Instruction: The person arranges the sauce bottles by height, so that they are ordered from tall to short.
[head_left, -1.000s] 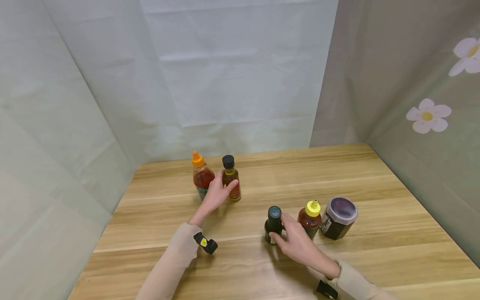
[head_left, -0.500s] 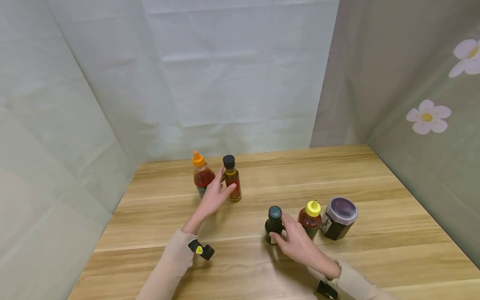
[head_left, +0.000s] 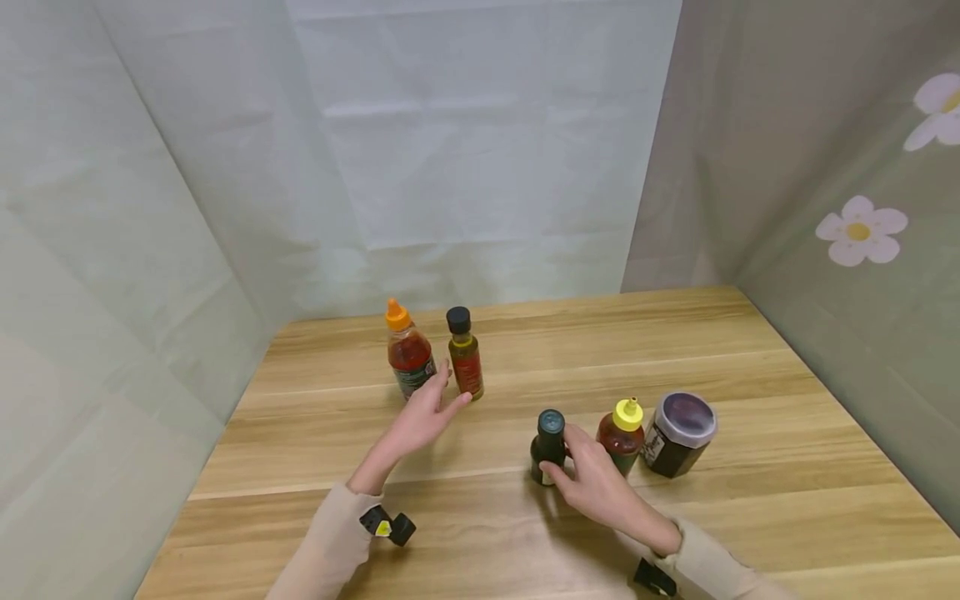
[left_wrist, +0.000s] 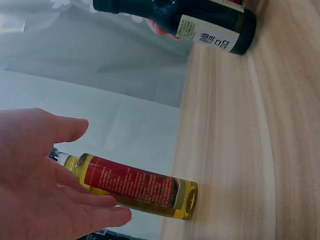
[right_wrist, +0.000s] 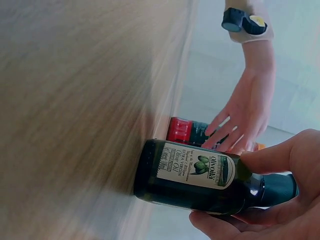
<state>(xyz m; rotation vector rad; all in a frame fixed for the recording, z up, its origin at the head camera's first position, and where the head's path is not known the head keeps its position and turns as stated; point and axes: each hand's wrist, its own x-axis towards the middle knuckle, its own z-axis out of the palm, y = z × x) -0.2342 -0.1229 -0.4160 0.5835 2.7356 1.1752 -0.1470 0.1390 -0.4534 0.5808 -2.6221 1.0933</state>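
Note:
My right hand [head_left: 596, 475] grips a dark green olive oil bottle [right_wrist: 197, 175] round its upper part, thumb on one side and fingers on the other; the bottle stands upright on the table. My left hand [head_left: 423, 415] holds nothing, its thumb and fingers spread. It is just in front of a slim black-capped bottle [head_left: 467, 367] of yellow oil with a red label, seen beyond the fingers in the left wrist view. To the left of that stands an orange-capped squeeze bottle [head_left: 410, 354] of red sauce, its lower part behind my left hand.
Right of my right hand stands a yellow-capped squeeze bottle [head_left: 622, 433] of dark red sauce, partly hidden by the hand. A dark jar [head_left: 678, 437] with a pale-rimmed lid is beside it. Cloth walls [head_left: 480, 167] enclose the wooden table [head_left: 540, 342] at the back and sides.
My left hand has come away from the black-capped oil bottle, drawing back towards me with its fingers spread. The right hand and its olive oil bottle stay in place.

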